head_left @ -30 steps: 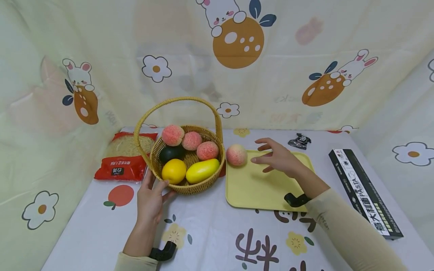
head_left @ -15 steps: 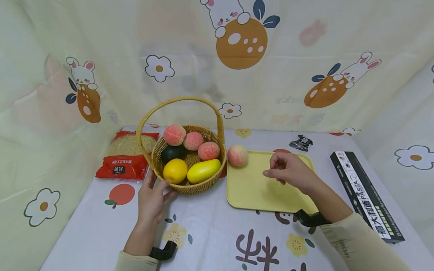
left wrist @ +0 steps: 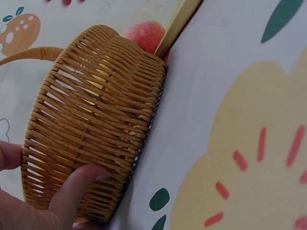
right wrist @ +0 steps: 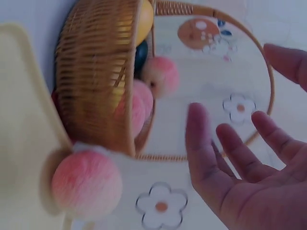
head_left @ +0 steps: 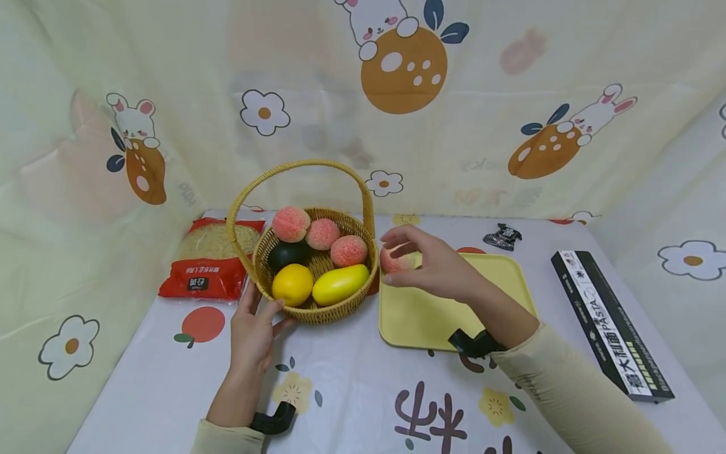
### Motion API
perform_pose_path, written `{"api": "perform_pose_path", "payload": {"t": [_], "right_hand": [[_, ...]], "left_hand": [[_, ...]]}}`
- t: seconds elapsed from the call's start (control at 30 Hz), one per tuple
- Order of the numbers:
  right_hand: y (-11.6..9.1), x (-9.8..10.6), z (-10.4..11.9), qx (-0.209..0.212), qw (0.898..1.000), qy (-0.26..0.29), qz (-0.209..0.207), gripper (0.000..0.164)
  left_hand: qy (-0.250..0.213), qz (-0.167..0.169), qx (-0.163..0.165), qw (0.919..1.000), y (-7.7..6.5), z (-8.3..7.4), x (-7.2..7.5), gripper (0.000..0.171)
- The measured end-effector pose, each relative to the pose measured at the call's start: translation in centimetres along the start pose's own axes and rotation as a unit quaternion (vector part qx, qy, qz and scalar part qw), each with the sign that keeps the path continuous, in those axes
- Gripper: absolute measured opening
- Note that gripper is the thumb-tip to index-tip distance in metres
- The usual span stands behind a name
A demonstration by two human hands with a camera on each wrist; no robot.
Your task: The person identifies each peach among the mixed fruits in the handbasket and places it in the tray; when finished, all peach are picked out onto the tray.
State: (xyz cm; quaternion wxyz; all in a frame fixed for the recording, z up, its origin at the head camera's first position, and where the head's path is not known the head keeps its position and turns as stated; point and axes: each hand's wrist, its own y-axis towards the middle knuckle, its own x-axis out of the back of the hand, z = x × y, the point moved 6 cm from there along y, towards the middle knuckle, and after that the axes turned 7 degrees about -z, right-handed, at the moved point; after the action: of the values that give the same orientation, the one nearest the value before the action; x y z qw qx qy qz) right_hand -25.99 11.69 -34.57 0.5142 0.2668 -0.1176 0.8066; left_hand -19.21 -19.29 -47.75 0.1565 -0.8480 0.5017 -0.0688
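Observation:
In the head view, my left hand [head_left: 251,337] holds the near left side of a wicker basket [head_left: 326,315], its thumb against the weave in the left wrist view. The basket holds several pink peaches [head_left: 322,234], an orange-yellow round fruit [head_left: 292,285], a yellow oblong fruit [head_left: 340,285] and a dark green fruit [head_left: 288,255]. My right hand [head_left: 439,268] hovers over the left of a yellow tray [head_left: 420,321], fingers spread near a pale pink peach [right wrist: 87,184] at the tray's far left corner. In the right wrist view, the fingers are apart from this peach.
A red and clear bag of noodles [head_left: 207,279] lies left of the basket. Behind the tray sits a small black wrapped packet [head_left: 503,238]. A long black and white pasta box [head_left: 609,325] lies at the right. Printed curtains enclose the table.
My right hand first draws back right with its fingers curling, then moves left toward the peach on the tray with them spread. The left hand stays at the basket.

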Motion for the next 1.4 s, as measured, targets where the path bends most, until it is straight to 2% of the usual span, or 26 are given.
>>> {"api": "perform_pose_path", "payload": {"t": [0.13, 0.27, 0.47, 0.7, 0.93, 1.1, 1.27, 1.4], "right_hand": [[2.1, -1.5, 1.8, 0.025, 0.998, -0.043, 0.026, 0.073], [4.5, -2.9, 3.3, 0.045, 0.993, -0.100, 0.040, 0.076], [8.0, -5.0, 3.5, 0.035, 0.987, -0.145, 0.057, 0.078], [10.9, -6.7, 2.4, -0.024, 0.978, -0.177, 0.110, 0.085], [12.8, -7.6, 1.3, -0.090, 0.971, -0.179, 0.127, 0.086], [13.8, -8.7, 0.7, -0.118, 0.962, -0.196, 0.151, 0.076], [14.3, -9.1, -0.3, -0.169, 0.948, -0.213, 0.165, 0.061], [14.5, -9.2, -0.9, -0.199, 0.946, -0.196, 0.165, 0.057]], "left_hand": [[-0.003, 0.004, -0.002, 1.0000, -0.1, -0.2, 0.0, 0.083], [-0.010, 0.008, -0.001, 0.9999, -0.2, -0.3, -0.1, 0.084], [-0.023, 0.011, 0.003, 0.9997, -0.1, -0.2, 0.0, 0.084], [-0.015, 0.009, 0.000, 0.9998, -0.2, -0.2, 0.0, 0.083], [-0.013, 0.013, 0.001, 0.9998, -0.2, -0.2, 0.1, 0.084], [-0.020, 0.013, 0.001, 0.9997, -0.2, -0.3, 0.0, 0.084], [-0.012, 0.014, -0.002, 0.9998, -0.4, -0.3, -0.1, 0.085], [-0.010, 0.012, -0.002, 0.9999, -0.3, -0.2, -0.1, 0.085]]}}
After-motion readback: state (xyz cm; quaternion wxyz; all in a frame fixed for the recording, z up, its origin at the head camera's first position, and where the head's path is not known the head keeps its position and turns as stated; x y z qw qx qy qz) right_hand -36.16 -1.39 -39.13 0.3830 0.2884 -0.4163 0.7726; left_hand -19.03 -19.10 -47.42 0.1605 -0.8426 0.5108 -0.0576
